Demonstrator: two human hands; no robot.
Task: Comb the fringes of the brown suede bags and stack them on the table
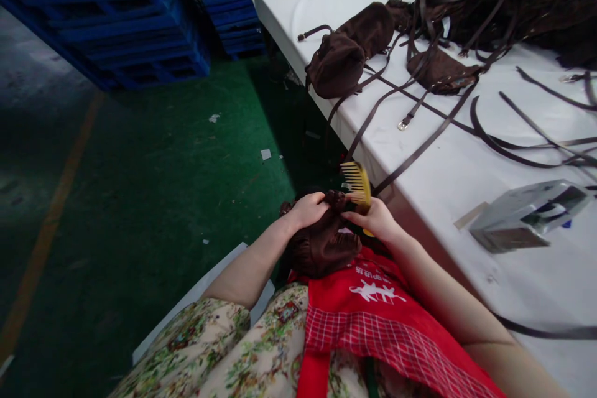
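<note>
Held in both hands: a brown bag [321,252], just in front of a red apron [364,298].

The left hand [308,209] is closed on the bunched cloth at the top. The right hand [377,219] grips a yellow comb [358,181] and seems to pinch the cloth too, but it is dark and hard to see. The bag looks partway done: its top is bunched up, but how much is left I can't tell. More brown bags [380,30] and loose straps [559,333] lie on the white table [424,224].
</note>
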